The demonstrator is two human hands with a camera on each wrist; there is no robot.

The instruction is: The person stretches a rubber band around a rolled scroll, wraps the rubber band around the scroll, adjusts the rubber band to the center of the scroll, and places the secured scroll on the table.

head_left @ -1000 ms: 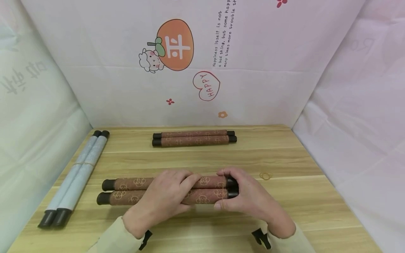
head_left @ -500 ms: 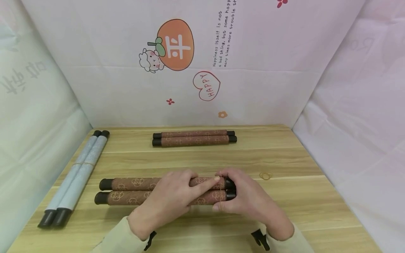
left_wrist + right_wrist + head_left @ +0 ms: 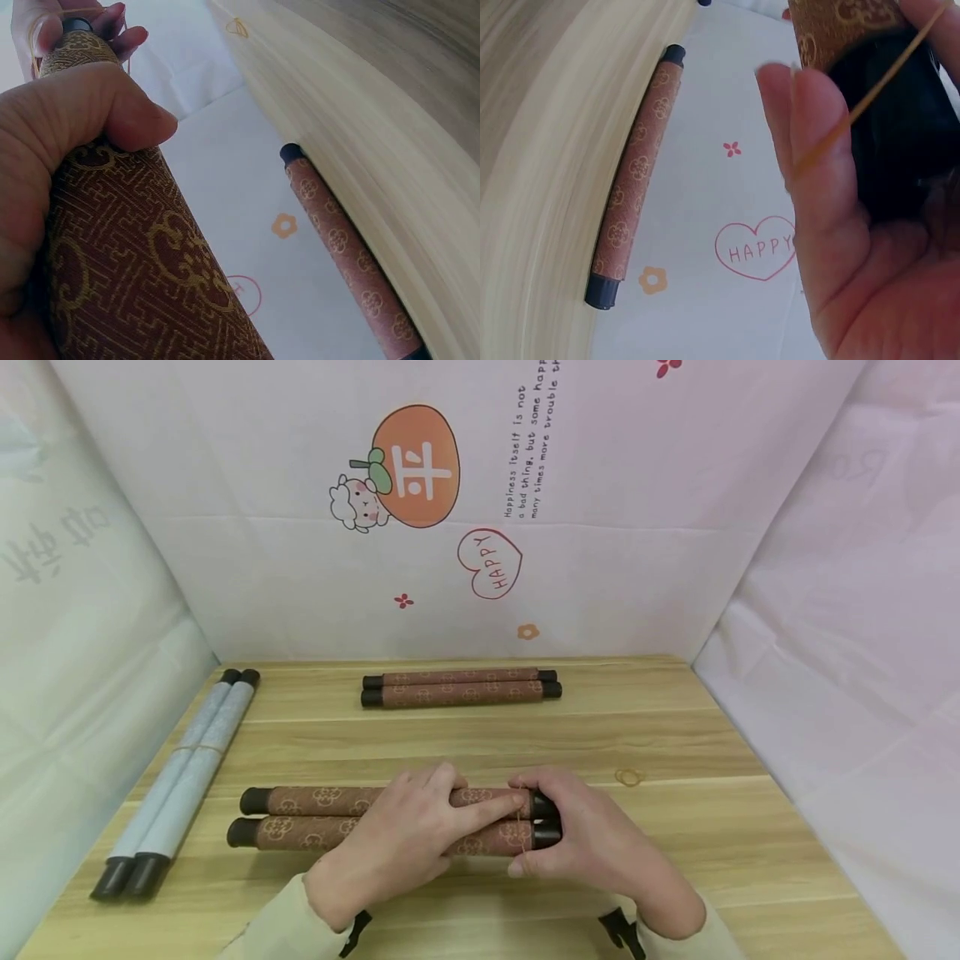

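A brown scroll (image 3: 307, 833) with gold flower patterns and black end knobs lies crosswise before me, its two rolls side by side. My left hand (image 3: 405, 827) grips it around the middle, its index finger stretched along the top toward the right end. At that end my right hand (image 3: 592, 831) holds a thin tan rubber band (image 3: 866, 103), stretched between thumb and fingers across the scroll. In the right wrist view the band passes in front of the black knob (image 3: 900, 142). The left wrist view shows my left thumb (image 3: 139, 124) pressed over the patterned roll.
Another brown scroll (image 3: 461, 693) lies farther back on the wooden table (image 3: 675, 718). A pale blue scroll (image 3: 183, 777), with a band around its middle, lies at the left edge. Loose rubber bands (image 3: 629, 777) rest to the right. White printed cloth (image 3: 600, 585) encloses the back and sides.
My left index finger has stretched out to the right, up to the rubber band. The band and my right hand have shifted slightly left along the scroll.
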